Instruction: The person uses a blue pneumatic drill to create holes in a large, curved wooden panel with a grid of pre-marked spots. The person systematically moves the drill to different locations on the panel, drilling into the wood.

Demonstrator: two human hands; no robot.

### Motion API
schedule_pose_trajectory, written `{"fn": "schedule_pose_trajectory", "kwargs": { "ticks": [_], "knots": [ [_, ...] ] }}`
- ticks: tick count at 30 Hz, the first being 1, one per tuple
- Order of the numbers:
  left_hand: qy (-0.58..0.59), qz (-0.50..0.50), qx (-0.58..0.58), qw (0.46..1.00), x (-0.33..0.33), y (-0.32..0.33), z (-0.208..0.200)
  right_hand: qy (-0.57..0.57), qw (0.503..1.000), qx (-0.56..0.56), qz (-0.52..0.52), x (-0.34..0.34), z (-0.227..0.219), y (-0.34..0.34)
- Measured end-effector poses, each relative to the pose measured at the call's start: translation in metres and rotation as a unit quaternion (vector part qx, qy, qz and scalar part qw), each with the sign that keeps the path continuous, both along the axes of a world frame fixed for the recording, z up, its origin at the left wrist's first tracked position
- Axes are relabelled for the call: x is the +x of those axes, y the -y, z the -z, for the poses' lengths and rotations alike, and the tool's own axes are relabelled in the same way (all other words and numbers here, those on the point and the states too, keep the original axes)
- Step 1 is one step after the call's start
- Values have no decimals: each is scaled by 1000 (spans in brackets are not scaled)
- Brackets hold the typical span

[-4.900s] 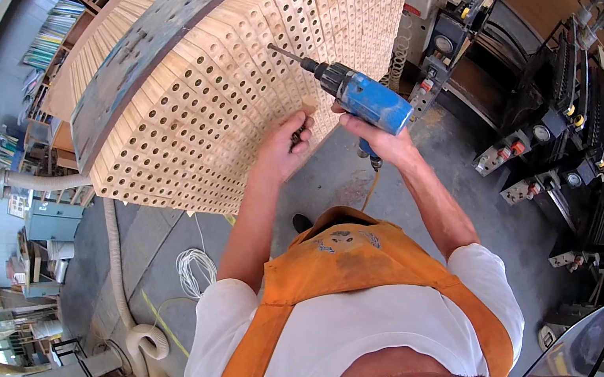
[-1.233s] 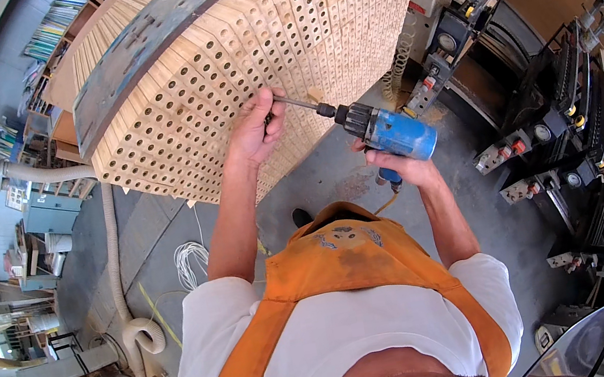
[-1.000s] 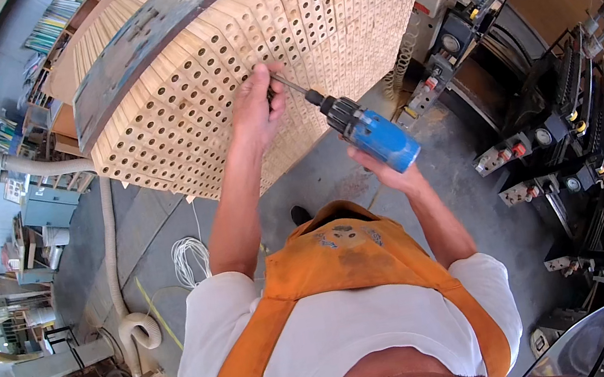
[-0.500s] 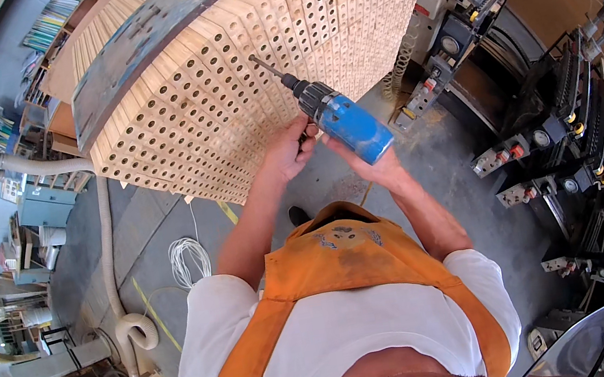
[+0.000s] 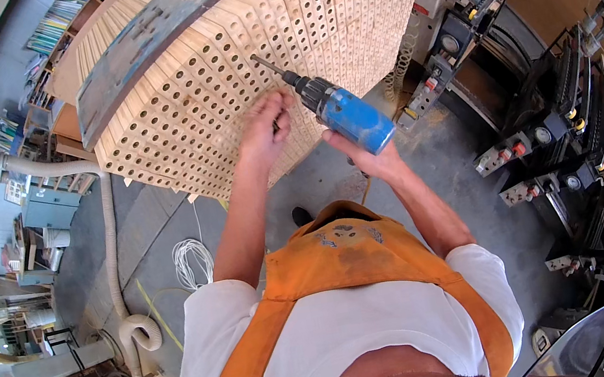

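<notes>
My right hand (image 5: 371, 159) is wrapped round the grip of a blue cordless drill (image 5: 358, 119), which hides most of the fingers. The drill's long thin bit points up and left, its tip at the face of a big stack of wooden pieces (image 5: 190, 139) full of round holes. Dark rings line many of these holes on the left and in a few columns in the middle. My left hand (image 5: 266, 129) is closed in front of the stack, left of the drill and apart from it. Something small and dark shows among its curled fingers, too small to name.
A dark, worn plate (image 5: 157, 41) lies across the stack's top. At the left, a ribbed hose (image 5: 110, 244) runs down to the floor beside a coiled white cable (image 5: 192, 263). Machinery with dials and clamps (image 5: 541, 136) lines the right side.
My left hand has moved left and slightly up, away from the drill and toward the holed face. The drill stays nearly in place in my right hand, its tip still at the stack.
</notes>
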State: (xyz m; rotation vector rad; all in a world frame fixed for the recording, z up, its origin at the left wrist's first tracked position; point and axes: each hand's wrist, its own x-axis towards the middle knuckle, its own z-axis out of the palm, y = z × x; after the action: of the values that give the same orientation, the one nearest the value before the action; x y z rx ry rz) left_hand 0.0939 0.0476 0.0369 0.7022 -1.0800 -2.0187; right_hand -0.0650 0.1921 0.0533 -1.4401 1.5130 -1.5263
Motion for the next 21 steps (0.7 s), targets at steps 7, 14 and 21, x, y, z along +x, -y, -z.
{"fn": "schedule_pose_trajectory", "kwargs": {
  "ticks": [7,14,21],
  "knots": [
    [-107,-33,31,993,5,12,-22,187,978,-3,-97,-23,21,-24],
    [36,50,-84,995,3,16,-31,233,959,60,-150,-54,37,-31],
    [-85,-65,-43,993,-29,22,-59,44,999,-3,-7,-14,34,-1]
  ]
}}
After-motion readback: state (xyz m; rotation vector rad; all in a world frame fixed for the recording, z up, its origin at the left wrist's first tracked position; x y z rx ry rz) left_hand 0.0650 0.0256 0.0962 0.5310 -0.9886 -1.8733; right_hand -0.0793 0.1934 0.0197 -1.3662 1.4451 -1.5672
